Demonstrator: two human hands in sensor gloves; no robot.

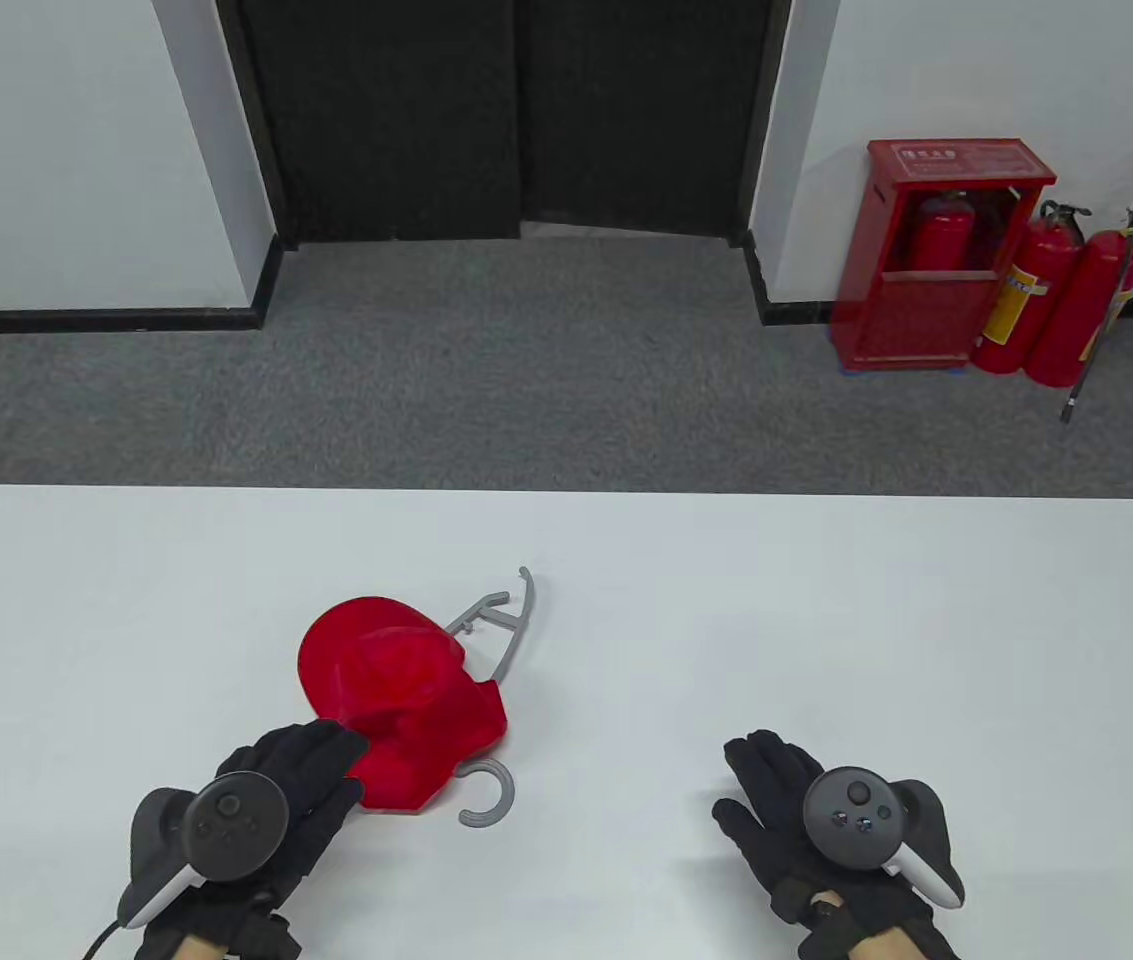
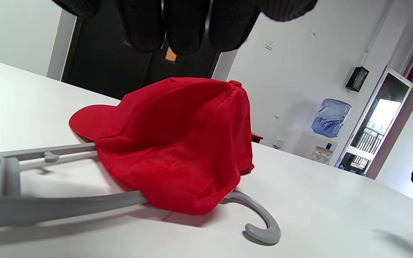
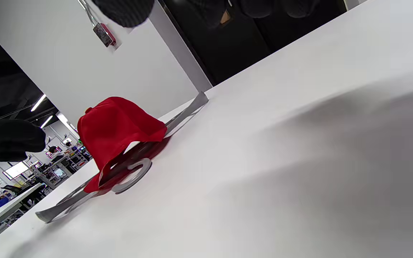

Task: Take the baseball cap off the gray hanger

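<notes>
Baseball cap, red, lies draped over the gray hanger on the white table, left of centre. The hanger's long axis runs from near-left to far-right (its hook curls out toward the near edge). Left hand is far nearer: its fingers reach the cap's near edge, extended and not clamped on anything; actual contact is hard to tell. Right hand rests spread and empty, well apart to the right.
</notes>
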